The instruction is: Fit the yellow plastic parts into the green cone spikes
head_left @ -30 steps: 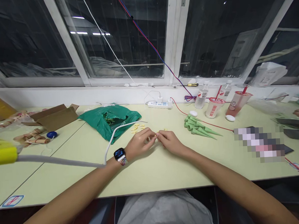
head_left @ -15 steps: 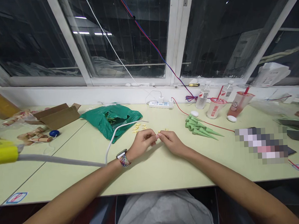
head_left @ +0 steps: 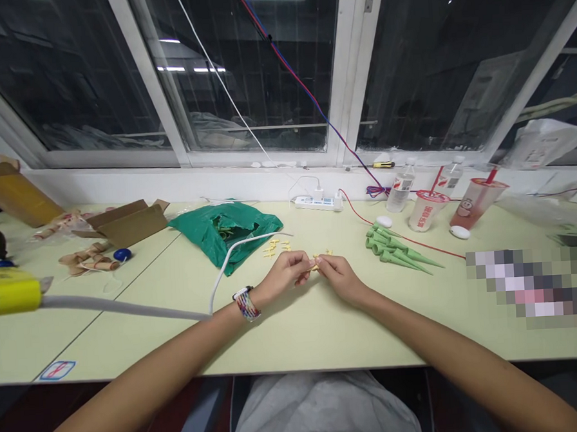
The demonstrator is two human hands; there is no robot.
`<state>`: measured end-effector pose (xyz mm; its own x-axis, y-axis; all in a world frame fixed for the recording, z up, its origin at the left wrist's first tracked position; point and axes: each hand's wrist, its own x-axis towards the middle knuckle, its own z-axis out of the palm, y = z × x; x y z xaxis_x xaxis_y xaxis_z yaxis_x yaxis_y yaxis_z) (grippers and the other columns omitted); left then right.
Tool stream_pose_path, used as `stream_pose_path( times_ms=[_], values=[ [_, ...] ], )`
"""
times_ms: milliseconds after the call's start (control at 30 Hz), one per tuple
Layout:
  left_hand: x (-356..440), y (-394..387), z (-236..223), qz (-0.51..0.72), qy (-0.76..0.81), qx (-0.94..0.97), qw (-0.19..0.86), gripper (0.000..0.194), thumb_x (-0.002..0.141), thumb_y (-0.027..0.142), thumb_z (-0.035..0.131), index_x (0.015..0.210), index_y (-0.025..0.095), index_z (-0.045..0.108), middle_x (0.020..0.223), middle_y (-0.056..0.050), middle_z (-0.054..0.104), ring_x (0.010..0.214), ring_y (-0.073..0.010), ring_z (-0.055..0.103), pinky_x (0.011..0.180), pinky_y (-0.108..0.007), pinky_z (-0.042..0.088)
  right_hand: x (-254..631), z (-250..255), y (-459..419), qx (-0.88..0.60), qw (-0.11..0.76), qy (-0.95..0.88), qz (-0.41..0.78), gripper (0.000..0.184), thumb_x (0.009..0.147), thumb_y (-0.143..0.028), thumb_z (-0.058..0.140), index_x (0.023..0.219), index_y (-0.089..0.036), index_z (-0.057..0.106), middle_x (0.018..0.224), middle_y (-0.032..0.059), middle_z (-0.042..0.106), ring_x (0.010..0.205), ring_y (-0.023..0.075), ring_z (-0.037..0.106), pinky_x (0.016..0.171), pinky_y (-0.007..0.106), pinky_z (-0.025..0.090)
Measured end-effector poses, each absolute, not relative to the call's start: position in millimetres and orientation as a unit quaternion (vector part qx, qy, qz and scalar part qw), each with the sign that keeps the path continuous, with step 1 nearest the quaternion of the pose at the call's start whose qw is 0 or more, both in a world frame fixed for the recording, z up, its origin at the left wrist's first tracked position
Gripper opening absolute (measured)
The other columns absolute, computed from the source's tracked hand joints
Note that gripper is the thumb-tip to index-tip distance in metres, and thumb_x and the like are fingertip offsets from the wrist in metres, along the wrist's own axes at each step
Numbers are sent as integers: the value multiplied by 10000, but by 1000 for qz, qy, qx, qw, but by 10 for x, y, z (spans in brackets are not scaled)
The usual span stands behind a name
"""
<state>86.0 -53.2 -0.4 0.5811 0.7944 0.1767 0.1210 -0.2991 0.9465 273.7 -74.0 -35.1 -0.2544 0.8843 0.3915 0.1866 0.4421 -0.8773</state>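
Note:
My left hand point(head_left: 287, 273) is closed in a pinch just above the table, thumb and fingertips meeting those of my right hand point(head_left: 339, 276). Between the fingertips of both hands a small yellow plastic piece point(head_left: 315, 263) shows in part; the fingers hide most of it. Several loose yellow plastic pieces point(head_left: 271, 248) lie behind my left hand, and a few more lie behind my right. To the left is a torn green plastic bag point(head_left: 199, 224) with green things inside. A bunch of green cones point(head_left: 397, 252) rests to the right of my right hand.
A grey cable point(head_left: 129, 304) passes over my left forearm. At the back stand a power strip point(head_left: 315, 203), a drink cup point(head_left: 426, 212) and a water bottle point(head_left: 400, 191). Cardboard point(head_left: 129, 225) and wooden toys point(head_left: 90, 260) lie left; a red cable point(head_left: 418, 235) runs right.
My left wrist has rolled, turning the watch face away from view. Both hands stay together at the yellow piece. The view has swung slightly left, so the scene sits further right.

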Motion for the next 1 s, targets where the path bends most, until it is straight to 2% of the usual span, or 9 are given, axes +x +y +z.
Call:
stream_pose_path(
  times_ms=[133,200,300,400,467,567,733,867,1000],
  values=[
    [815,-575,10,385,275,849,234,238,1007,355,571,849,181,610,764,-18,595,688,-146,539,647,-281,414,2661,-351,-729,-409,507,-657,380,497,1021,-549,443,650,-221,404,621,-40,348,618,136,338,612,291,280],
    [796,-587,-3,382,243,881,137,177,1028,303,536,936,185,629,844,-41,620,748,-162,569,684,-290,435,2593,-345,-736,-439,533,-622,369,525,1012,-581,438,631,-225,383,595,-41,342,599,134,332,596,291,278],
    [799,-574,-60,355,225,906,40,183,1045,266,481,974,186,630,887,-75,638,790,-194,599,699,-311,447,2496,-358,-732,-470,554,-587,358,557,983,-630,461,608,-229,366,568,-40,356,578,129,335,575,288,283],
    [828,-554,-106,333,241,912,-1,219,1052,262,447,956,188,629,908,-99,655,820,-219,614,725,-335,448,2454,-397,-698,-488,554,-560,376,574,952,-662,489,594,-236,348,538,-46,331,550,124,314,537,284,260],
    [853,-560,-107,327,259,909,16,220,1053,267,442,970,189,631,909,-99,658,827,-225,613,738,-343,445,2459,-415,-677,-493,553,-553,381,573,945,-662,496,593,-240,334,525,-51,317,536,121,302,524,283,248],
    [887,-596,-68,334,277,896,94,227,1057,262,424,976,193,625,899,-81,649,837,-215,611,760,-337,446,2483,-395,-683,-494,556,-570,350,574,965,-632,478,577,-232,340,527,-42,350,542,121,330,545,285,278],
    [921,-652,1,352,284,869,202,330,1050,304,439,758,198,550,731,-27,612,696,-171,562,703,-314,420,2512,-291,-763,-461,559,-624,293,581,1029,-565,428,573,-206,455,567,-7,510,574,137,463,608,287,356],
    [960,-669,2,358,287,804,377,417,1033,385,475,674,185,546,561,11,562,536,-128,545,592,-273,421,2528,-235,-815,-428,536,-647,332,616,1056,-570,377,575,-207,506,563,18,589,570,157,566,651,297,434],
    [1022,-647,-6,357,295,683,565,404,953,435,546,663,158,594,565,-15,586,449,-129,554,458,-258,405,2547,-208,-848,-402,524,-658,361,639,1067,-580,328,561,-224,489,514,15,573,503,160,566,644,314,467]
  ],
)
